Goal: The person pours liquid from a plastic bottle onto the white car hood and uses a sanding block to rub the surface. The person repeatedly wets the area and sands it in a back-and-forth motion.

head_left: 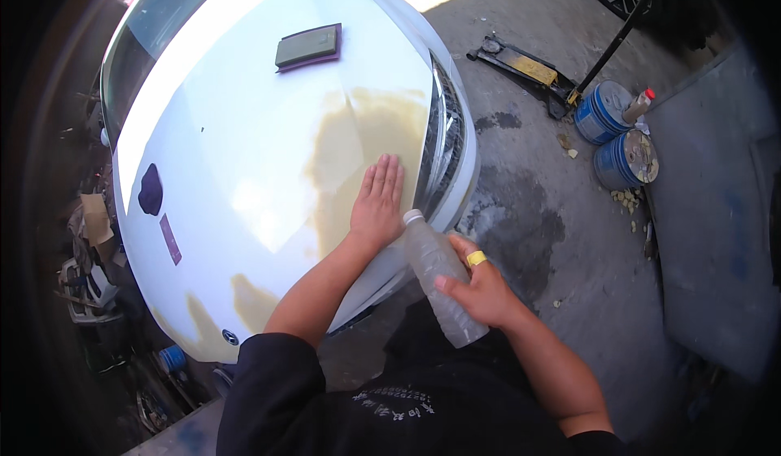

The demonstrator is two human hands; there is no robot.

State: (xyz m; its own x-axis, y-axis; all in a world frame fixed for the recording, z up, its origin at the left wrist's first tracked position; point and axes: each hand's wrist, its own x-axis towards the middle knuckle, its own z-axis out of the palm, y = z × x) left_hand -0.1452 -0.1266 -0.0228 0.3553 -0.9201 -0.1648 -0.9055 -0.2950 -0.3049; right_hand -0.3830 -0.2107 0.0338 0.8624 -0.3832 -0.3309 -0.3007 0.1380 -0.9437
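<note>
My left hand (378, 204) lies flat on a yellowish filler patch (338, 151) on the white car hood (244, 114), fingers stretched out and close together. The patch borders the headlight (443, 130). In my right hand (480, 289) is a cloudy plastic bottle (435, 269), tilted, its white cap up near my left wrist. Yellow tape wraps one right finger. Farther up the hood rests a grey-green sanding block (307, 47) on purple sandpaper. A dark, crumpled cloth-like piece (150, 189) and a narrow purple sandpaper strip (171, 240) lie on its left side.
On the concrete floor to the right stand a floor jack (525, 69) and two blue buckets (602, 113), with yellowish crumbs beside them. A large grey panel (716, 212) borders the right. Cardboard and car parts (93, 285) crowd the left.
</note>
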